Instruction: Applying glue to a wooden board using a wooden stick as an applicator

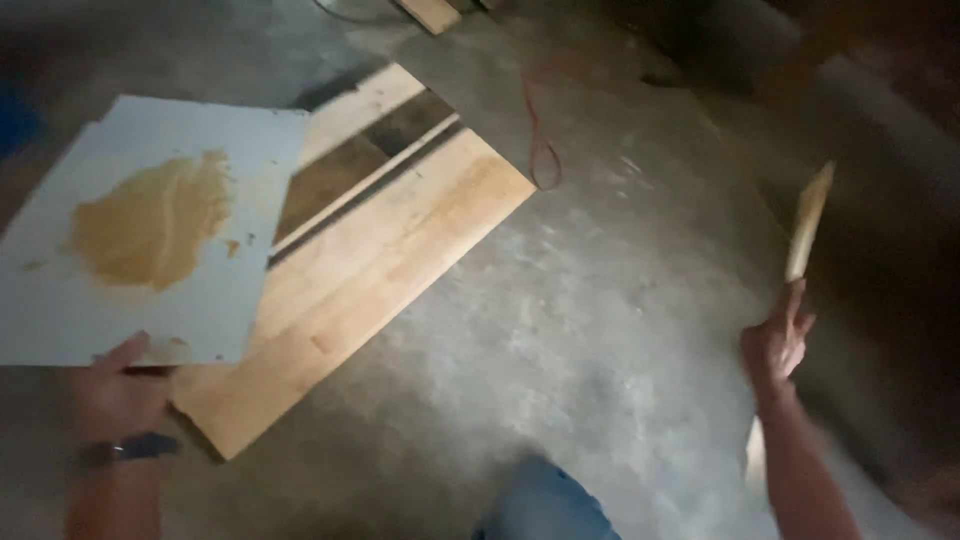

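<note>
Under our left hand [115, 395] lies the concrete floor [600, 330], with wood boards [390, 240] beside. Our left grip pinches the white sheet [150, 230], glue-stained. Our right hand [778, 340] closes around a stick [808, 220]; red cord [540, 150] beyond.

The left hand [115, 395] grips the near edge of a board [150, 230], which lies over planks [380, 250] just beyond and right of its fingers. The right hand [778, 345] holds a stick [808, 222] pointing up past its fingertips, well right of the planks, with a cord [540, 140] on the floor [600, 330] between.
</note>
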